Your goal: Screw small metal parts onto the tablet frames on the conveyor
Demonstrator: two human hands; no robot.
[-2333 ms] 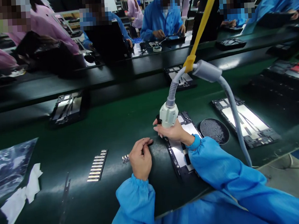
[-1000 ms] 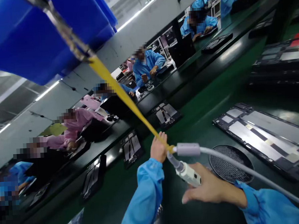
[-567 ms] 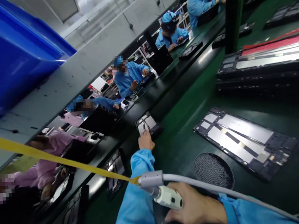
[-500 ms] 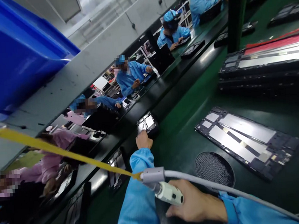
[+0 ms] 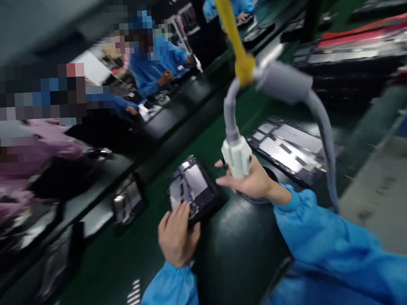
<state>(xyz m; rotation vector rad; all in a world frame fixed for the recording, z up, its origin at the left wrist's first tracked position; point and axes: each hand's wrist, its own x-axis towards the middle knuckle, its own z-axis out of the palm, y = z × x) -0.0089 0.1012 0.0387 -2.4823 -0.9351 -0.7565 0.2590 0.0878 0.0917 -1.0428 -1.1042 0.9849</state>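
Note:
My left hand (image 5: 177, 238) lies with its fingers over the near edge of an opened tablet (image 5: 193, 182), thumb at its side. Silver battery packs and dark strips show inside its black frame. My right hand (image 5: 254, 179) is wrapped round the white upper body of a corded electric screwdriver (image 5: 237, 157). The tool is held upright, and its lower end is hidden by the hand. A grey cable (image 5: 321, 119) loops from its top, hung from a yellow strap (image 5: 230, 28). Behind my right wrist is a round dark dish (image 5: 271, 174), mostly covered.
Another opened tablet (image 5: 285, 146) lies beyond my right hand. A stack of tablets (image 5: 342, 68) with red strips stands at the right. More units (image 5: 129, 202) lie along the left rail. Co-workers in blue (image 5: 151, 68) and pink sit across the bench. Motion blurs the view.
My left hand has come back toward me, with the opened tablet now nearer. My right hand has lifted the screwdriver from lying tilted to upright. The head view has shifted.

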